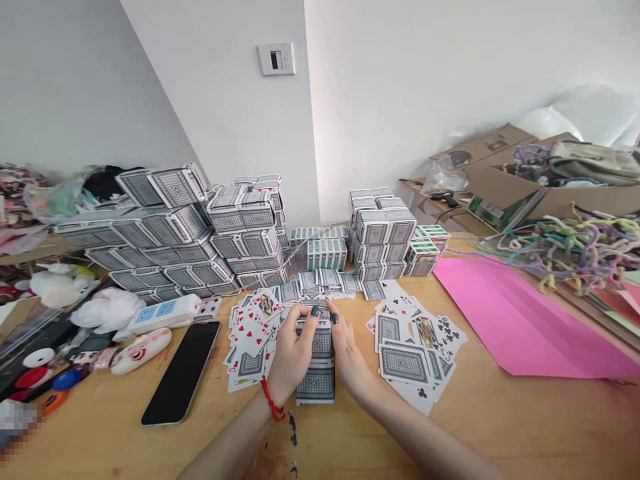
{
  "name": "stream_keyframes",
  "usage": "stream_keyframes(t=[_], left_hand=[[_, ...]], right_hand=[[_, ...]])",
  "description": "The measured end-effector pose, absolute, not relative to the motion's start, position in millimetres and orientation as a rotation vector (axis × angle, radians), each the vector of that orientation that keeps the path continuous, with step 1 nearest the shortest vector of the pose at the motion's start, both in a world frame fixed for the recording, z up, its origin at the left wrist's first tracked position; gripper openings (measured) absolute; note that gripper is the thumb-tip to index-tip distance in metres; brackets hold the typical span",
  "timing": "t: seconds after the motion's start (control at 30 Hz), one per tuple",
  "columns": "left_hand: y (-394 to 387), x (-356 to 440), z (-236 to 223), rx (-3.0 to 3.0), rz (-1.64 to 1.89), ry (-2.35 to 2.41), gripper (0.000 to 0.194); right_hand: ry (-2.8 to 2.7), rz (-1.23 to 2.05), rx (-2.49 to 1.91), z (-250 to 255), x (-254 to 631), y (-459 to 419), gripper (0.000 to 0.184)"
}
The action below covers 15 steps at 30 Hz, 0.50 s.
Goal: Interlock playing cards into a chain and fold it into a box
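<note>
A block of folded playing cards (315,385) with grey patterned backs lies on the table in front of me, its length pointing away. My left hand (294,347) grips its left side, thumb on top near the far end. Against the right side presses my right hand (350,353), its thumb also over the top edge. The far end is partly hidden by my fingers. Loose playing cards (253,330) lie left of the block, some face up. More loose cards (405,360) spread out to the right. Behind the block lies a row of cards (320,280).
Tall stacks of card blocks (170,230) stand at back left, with another stack (383,230) at back right. Card boxes (326,253) sit between them. A phone (183,373) and power strip (165,313) lie left; pink paper (530,320) and yarn (575,247) lie right.
</note>
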<state>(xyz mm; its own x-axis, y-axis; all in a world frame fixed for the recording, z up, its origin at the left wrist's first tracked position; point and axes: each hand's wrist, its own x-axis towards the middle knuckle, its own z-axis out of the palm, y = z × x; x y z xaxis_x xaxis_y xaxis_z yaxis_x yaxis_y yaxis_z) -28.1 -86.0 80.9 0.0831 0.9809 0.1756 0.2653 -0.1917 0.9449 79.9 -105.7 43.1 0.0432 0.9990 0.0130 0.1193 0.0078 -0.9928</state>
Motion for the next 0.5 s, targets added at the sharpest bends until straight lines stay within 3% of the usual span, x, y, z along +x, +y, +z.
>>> stream_keyframes(t=[0.3, 0.5], left_hand=[[-75.4, -40.3, 89.4, 1.262, 1.279, 1.289, 0.029], [-69.2, -46.7, 98.5, 0.865, 1.418, 1.211, 0.029]], right_hand=[[-0.945, 1.331, -1.208, 60.7, 95.6, -93.0, 0.066], [-0.695, 1.576, -1.113, 70.4, 98.2, -93.3, 0.057]])
